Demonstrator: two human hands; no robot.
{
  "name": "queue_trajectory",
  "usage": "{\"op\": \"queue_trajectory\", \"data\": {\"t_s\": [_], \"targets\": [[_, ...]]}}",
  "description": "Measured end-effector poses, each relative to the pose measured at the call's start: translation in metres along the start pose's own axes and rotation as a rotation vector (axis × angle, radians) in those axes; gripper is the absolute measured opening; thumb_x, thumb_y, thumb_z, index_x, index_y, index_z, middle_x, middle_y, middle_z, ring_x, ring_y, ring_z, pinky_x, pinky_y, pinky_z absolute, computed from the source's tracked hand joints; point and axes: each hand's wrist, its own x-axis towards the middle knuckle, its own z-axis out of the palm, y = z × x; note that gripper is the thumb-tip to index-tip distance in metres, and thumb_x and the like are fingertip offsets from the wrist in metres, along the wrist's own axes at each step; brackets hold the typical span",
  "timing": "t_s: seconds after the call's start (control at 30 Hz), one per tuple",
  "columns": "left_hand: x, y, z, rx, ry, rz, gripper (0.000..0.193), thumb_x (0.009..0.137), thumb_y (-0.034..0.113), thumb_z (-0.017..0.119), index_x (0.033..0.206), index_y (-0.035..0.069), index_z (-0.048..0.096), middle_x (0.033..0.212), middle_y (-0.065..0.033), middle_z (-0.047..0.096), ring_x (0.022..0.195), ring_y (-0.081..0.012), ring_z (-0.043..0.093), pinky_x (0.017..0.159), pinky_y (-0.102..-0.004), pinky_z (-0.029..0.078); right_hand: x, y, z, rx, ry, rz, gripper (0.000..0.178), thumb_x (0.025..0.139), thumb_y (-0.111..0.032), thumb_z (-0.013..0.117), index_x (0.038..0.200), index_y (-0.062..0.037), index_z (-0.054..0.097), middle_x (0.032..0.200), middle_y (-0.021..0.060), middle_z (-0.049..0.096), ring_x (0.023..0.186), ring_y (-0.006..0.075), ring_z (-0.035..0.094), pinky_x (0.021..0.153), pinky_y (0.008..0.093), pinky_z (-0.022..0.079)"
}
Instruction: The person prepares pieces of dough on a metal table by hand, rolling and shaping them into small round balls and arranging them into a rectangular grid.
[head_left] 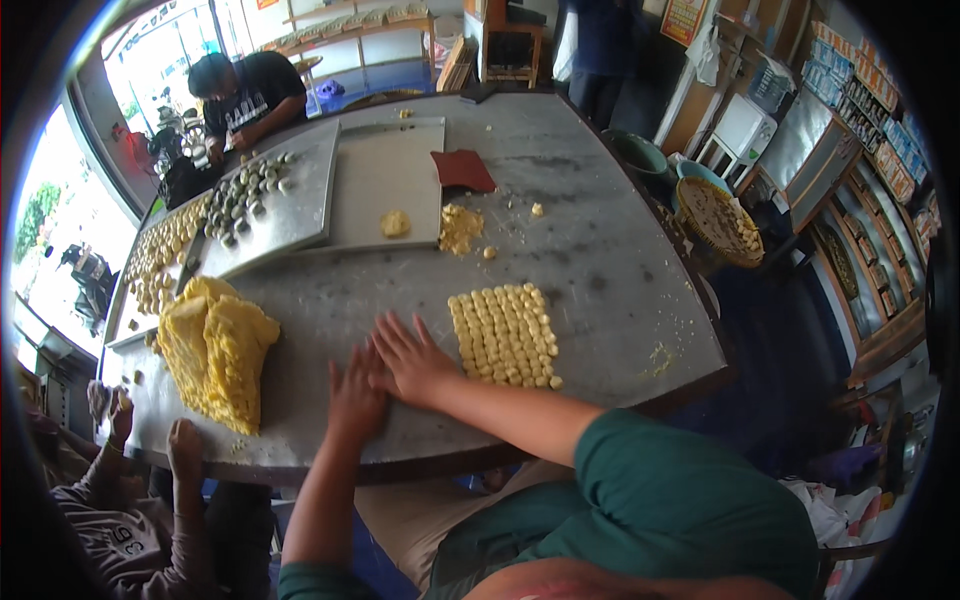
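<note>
Both my hands lie flat on the metal tabletop (330, 290), palms down with fingers stretched out. My left hand (357, 400) touches the side of my right hand (414, 362), whose fingers overlap it slightly. Whether anything lies beneath the palms is hidden. Just right of my right hand, small yellow dough balls (505, 335) stand in a tight block of rows. A big, rough lump of yellow dough (215, 350) sits to the left of my left hand.
Metal trays (390, 140) at the far left bear dark green balls (243, 200) and pale ones (165, 245). Beyond the rows lie a red flat piece (463, 171) and crumbled dough (461, 229). One person (255, 100) sits across; another's hand (185, 445) rests at the left edge.
</note>
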Motion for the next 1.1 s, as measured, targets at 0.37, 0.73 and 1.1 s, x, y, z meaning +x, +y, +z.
{"op": "queue_trajectory", "data": {"t_s": [0.37, 0.73, 1.1], "targets": [[0.018, 0.014, 0.002, -0.074, 0.11, -0.396, 0.065, 0.111, 0.043, 0.024, 0.166, 0.009, 0.023, 0.173, -0.0125, 0.023, 0.162, -0.0308, 0.015, 0.126, -0.065, 0.004, 0.029, -0.002, -0.023, 0.093, 0.097, 0.308, 0.088, 0.104, -0.069, 0.029, 0.168, -0.0091, 0.017, 0.174, 0.0217, 0.008, 0.162, 0.0377, -0.001, 0.128, 0.0587, 0.0], [-0.102, 0.065, -0.027, -0.164, 0.069, -0.337, 0.062, 0.106, 0.043, 0.05, 0.159, 0.013, 0.041, 0.166, -0.0105, 0.039, 0.156, -0.0301, 0.031, 0.124, -0.0675, 0.006, -0.113, -0.009, -0.052, -0.097, -0.052, -0.028, 0.05, 0.102, -0.03, 0.054, 0.142, -0.001, 0.055, 0.153, 0.0257, 0.049, 0.15, 0.046, 0.036, 0.125, 0.064, 0.021], [-0.072, 0.145, -0.027, -0.357, 0.425, -0.042, 0.048, 0.092, 0.033, 0.073, 0.138, 0.023, 0.065, 0.118, 0.0005, 0.075, 0.128, -0.0188, 0.061, 0.123, -0.0574, 0.019, -0.154, 0.011, -0.075, 0.981, 0.163, 0.063, 0.028, 0.093, -0.017, 0.079, 0.113, -0.0015, 0.068, 0.101, 0.0112, 0.075, 0.085, 0.0247, 0.074, 0.073, 0.0367, 0.057]]}}
